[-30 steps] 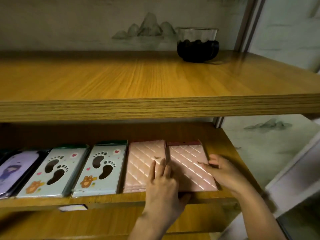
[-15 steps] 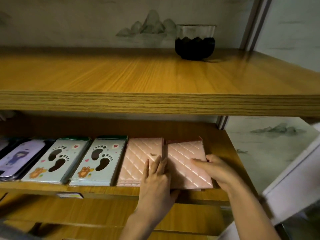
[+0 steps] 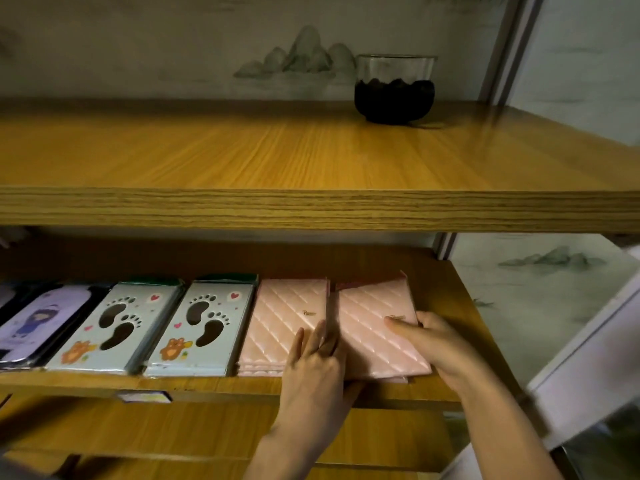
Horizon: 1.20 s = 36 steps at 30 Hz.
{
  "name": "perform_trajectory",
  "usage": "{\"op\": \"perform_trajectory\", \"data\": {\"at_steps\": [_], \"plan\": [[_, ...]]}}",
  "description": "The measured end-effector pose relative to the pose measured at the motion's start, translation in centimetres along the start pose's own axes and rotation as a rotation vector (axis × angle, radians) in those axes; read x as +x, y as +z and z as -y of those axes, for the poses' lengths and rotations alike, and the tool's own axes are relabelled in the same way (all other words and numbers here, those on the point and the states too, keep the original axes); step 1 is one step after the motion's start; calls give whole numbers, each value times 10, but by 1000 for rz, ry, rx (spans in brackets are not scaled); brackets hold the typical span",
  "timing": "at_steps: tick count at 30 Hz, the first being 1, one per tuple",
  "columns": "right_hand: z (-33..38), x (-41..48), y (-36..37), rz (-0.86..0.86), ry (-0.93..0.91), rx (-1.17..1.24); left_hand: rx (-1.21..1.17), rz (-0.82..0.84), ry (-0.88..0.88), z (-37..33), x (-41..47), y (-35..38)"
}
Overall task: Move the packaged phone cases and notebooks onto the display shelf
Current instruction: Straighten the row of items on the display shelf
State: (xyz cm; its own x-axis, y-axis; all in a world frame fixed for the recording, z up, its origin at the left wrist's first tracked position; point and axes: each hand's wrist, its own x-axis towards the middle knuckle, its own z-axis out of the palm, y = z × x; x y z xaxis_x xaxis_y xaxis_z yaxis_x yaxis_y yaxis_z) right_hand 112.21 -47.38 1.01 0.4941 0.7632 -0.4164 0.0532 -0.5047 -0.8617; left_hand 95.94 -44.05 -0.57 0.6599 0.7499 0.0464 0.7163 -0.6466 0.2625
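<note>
Two stacks of pink quilted notebooks lie side by side on the middle display shelf (image 3: 446, 282). The left pink stack (image 3: 277, 320) lies square, while the right pink stack (image 3: 367, 327) is slightly turned. My left hand (image 3: 311, 372) rests with straight fingers along the seam between the stacks, its thumb at the right stack's front edge. My right hand (image 3: 440, 344) lies over the right stack's right edge, fingers flat on the cover. To the left lie two packaged footprint phone cases (image 3: 204, 327) (image 3: 104, 327) and a purple packaged case (image 3: 38, 323).
The upper wooden shelf (image 3: 311, 209) juts out above the hands and carries a glass bowl (image 3: 394, 88) with dark contents at the back. A small label (image 3: 143, 396) sits on the middle shelf's front edge. A white panel (image 3: 588, 368) stands at the right.
Both hands stay on the right pink stack. My right fingers have slid further left across its cover, and the stack has turned slightly. My view has shifted a little.
</note>
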Motion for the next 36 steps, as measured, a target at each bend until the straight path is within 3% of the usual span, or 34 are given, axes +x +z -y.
{"op": "perform_trajectory", "data": {"at_steps": [9, 17, 22, 30, 36], "plan": [[-2, 4, 2, -43, 49, 110, -32, -19, 32, 10, -1, 0], [-8, 5, -13, -94, 41, -7, -19, 21, -4, 10, 1, 4], [-12, 5, -14, -110, 32, -156, -20, 51, 5, 2, 9, 12], [-15, -4, -1, -218, -79, -597, -18, -29, 41, 2, 14, 12], [-17, -8, 3, -238, -162, -702, -7, -25, 28, -2, 14, 10]]}}
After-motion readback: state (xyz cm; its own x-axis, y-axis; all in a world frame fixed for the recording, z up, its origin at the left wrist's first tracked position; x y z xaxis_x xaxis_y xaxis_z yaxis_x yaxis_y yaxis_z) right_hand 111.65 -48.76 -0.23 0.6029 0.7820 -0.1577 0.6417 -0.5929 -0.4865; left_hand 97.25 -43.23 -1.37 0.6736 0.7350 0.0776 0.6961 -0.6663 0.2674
